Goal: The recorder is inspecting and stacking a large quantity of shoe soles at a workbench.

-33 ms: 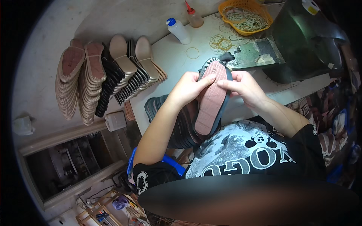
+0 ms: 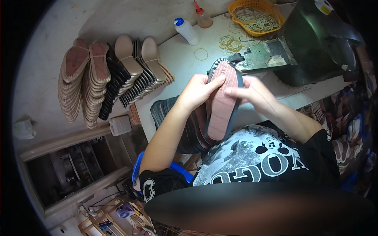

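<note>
Both of my hands hold a shoe insole (image 2: pixel 223 106) above the table, its reddish-brown underside turned up. A dark edge runs round it, with notched, pleated material folded at the far end. My left hand (image 2: pixel 201 89) grips the left edge near that end, thumb pressed on the underside. On the opposite edge, my right hand (image 2: pixel 256 93) has its thumb across the face and its fingers mostly hidden behind. Below my left forearm lies a row of dark insoles (image 2: pixel 179 131), packed closely together. Just beyond the held piece is the worn green metal bed (image 2: pixel 262 59) of a machine.
A dark green machine body (image 2: pixel 321 43) stands at right. Rubber bands (image 2: pixel 230 44) lie on the white table (image 2: pixel 173 55), near a white bottle (image 2: pixel 187 31), a red-tipped bottle (image 2: pixel 203 19) and a yellow basket (image 2: pixel 235 17). Banded insole stacks (image 2: pixel 98 76) sit at left.
The insole has turned slightly, its near end swinging right. My right hand has shifted a little down along its edge; my left hand keeps nearly the same place.
</note>
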`<action>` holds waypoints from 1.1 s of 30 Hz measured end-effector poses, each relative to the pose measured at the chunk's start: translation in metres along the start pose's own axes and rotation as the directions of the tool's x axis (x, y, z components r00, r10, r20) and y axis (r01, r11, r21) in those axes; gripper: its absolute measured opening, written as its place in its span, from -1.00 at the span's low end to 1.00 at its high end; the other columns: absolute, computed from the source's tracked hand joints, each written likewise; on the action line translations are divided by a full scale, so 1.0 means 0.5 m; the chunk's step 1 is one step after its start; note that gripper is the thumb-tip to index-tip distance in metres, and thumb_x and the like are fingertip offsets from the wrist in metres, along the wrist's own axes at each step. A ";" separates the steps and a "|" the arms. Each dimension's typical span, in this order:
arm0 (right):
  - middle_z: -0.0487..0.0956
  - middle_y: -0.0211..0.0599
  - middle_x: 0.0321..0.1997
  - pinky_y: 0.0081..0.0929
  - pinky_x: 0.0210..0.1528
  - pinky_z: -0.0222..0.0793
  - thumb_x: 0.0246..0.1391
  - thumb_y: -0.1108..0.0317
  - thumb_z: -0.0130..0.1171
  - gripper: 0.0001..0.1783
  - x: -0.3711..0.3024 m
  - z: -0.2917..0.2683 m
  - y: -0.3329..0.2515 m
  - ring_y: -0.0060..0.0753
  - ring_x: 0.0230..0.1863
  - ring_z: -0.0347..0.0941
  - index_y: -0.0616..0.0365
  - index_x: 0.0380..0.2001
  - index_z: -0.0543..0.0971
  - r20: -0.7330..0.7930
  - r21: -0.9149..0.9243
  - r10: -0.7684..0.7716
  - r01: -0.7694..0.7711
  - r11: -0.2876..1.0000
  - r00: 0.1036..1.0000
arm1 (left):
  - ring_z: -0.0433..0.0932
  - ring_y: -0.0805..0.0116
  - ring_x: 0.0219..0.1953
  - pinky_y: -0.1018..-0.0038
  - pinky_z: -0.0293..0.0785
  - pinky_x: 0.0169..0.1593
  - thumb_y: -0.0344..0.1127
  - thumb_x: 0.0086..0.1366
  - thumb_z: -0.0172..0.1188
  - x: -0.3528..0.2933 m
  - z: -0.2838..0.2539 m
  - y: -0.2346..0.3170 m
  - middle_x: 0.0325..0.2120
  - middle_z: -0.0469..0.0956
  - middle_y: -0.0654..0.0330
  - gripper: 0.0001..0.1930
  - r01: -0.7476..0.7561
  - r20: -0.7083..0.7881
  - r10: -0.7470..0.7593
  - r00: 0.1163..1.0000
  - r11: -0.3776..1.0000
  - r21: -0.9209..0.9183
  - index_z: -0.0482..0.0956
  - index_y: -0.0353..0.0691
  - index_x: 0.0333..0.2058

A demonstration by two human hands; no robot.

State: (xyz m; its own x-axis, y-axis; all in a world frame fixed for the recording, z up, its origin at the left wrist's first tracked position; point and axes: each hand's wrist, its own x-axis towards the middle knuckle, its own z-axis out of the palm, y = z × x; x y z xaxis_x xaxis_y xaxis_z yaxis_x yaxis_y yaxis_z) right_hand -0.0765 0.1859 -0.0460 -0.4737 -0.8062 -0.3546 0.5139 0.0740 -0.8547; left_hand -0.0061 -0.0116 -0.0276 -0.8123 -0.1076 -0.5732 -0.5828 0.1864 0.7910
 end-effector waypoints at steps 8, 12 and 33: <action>0.63 -0.33 -0.34 -0.58 -0.20 0.43 0.00 0.24 0.33 -0.68 -0.009 -0.031 0.010 -0.61 -0.33 0.51 0.28 -0.28 0.63 0.036 -0.109 -0.082 0.085 0.990 0.996 | 0.52 0.43 -0.70 0.63 0.44 -0.65 -0.01 0.25 0.21 -0.036 0.039 0.013 -0.63 0.56 0.13 -0.56 0.018 0.027 -0.011 1.000 0.967 -0.253 0.57 -0.39 -0.40; 0.62 -0.34 -0.40 -0.61 -0.30 0.44 0.00 0.23 0.33 -0.68 0.015 -0.029 -0.006 -0.63 -0.41 0.50 0.30 -0.32 0.64 0.028 -0.094 -0.075 0.077 0.993 0.997 | 0.39 0.53 -0.75 0.61 0.35 -0.66 -0.01 0.12 0.35 -0.029 0.033 0.002 -0.72 0.45 0.26 -0.57 -0.052 -0.120 0.032 0.992 0.984 -0.169 0.51 -0.34 -0.50; 0.62 -0.21 -0.43 -0.67 -0.44 0.47 0.14 0.28 0.17 -0.77 -0.071 0.014 0.030 -0.52 -0.49 0.58 0.27 -0.35 0.59 -0.027 0.288 0.059 -0.049 0.956 0.998 | 0.24 0.61 -0.84 0.60 0.30 -0.64 0.23 0.02 0.34 0.075 -0.086 0.044 -0.88 0.26 0.41 -0.46 0.084 -0.235 -0.085 0.968 0.996 -0.014 0.37 -0.10 -0.69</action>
State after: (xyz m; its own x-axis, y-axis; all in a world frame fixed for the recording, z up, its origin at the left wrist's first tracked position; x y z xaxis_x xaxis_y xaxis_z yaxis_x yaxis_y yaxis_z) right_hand -0.0471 0.2113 -0.0437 -0.4614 -0.7845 -0.4144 0.7206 -0.0588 -0.6908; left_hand -0.0501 -0.0537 -0.0225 -0.7421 -0.3499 -0.5717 -0.6492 0.1630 0.7430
